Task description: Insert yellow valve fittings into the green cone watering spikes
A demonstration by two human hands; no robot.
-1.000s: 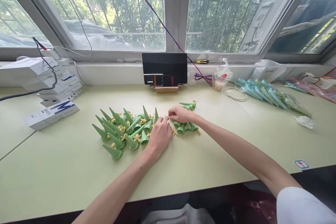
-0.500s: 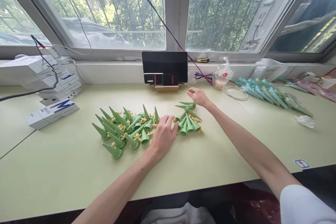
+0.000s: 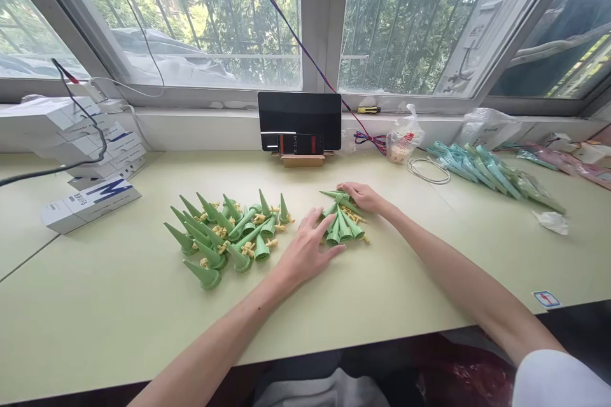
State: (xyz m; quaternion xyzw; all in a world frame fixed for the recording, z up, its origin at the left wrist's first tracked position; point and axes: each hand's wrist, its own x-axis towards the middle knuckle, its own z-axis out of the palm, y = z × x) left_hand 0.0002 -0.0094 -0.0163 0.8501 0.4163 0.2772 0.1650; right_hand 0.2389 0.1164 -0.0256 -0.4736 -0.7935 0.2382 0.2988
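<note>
A big pile of green cone-shaped spikes with yellow valves (image 3: 224, 232) lies on the pale green table (image 3: 119, 305). A smaller bunch of the same green spikes (image 3: 342, 222) lies to its right. My left hand (image 3: 308, 248) rests open on the table with fingers spread, its fingertips touching the left side of the small bunch. My right hand (image 3: 363, 196) lies on the far top of that bunch, fingers curved over the spike tips.
A dark tablet with a phone (image 3: 300, 130) stands at the window sill. Stacked white boxes (image 3: 90, 152) sit at the left. A plastic bag (image 3: 403, 137), a white cord coil (image 3: 428, 170) and bagged teal spikes (image 3: 491, 172) lie at the right.
My right hand reached toward the back right, then came back down onto the small bunch. My left hand slid right from the big pile and opened beside the small bunch.
</note>
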